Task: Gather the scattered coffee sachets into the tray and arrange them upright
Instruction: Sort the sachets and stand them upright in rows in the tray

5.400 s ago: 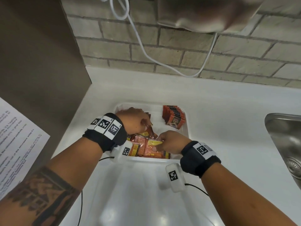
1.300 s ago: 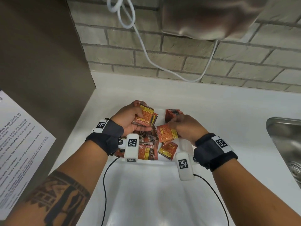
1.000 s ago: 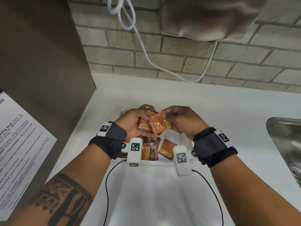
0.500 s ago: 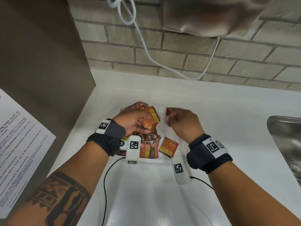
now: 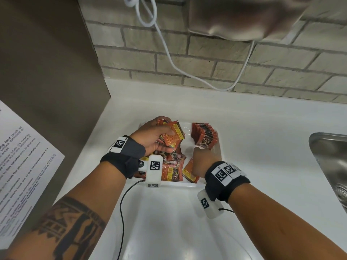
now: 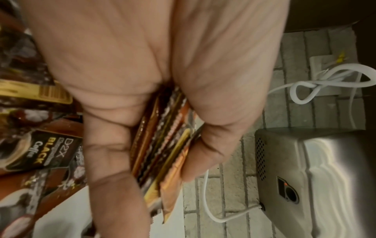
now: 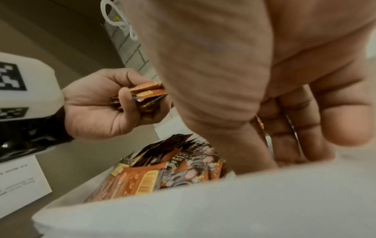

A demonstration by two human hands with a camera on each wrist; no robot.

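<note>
Left hand (image 5: 152, 136) grips a squared-up stack of sachets (image 5: 171, 136), thumb on one face and fingers curled round the other, held above the far left part of the white tray (image 5: 218, 147); the left wrist view shows the edges of several packets pinched together. Right hand (image 5: 203, 159) is down in the tray's right half, just near of the upright row of sachets (image 5: 203, 135) that stands against the far right wall; in the right wrist view its fingers (image 7: 295, 128) hang loosely curled toward the tray floor, with thin packet edges showing between them, but whether they pinch anything I cannot tell. Loose sachets (image 5: 172, 166) lie flat and overlapping in the near left of the tray, one more tilted (image 5: 189, 171) beside the right wrist. None seen out on the white counter (image 5: 262, 128). Step in hand, as I judge it: gathering is done, sorting into standing rows is under way. Next move likely calls for picking a flat packet, turning it to match the stack's facing and adding it, then standing the bundle on edge beside the row without tipping that row over
</note>
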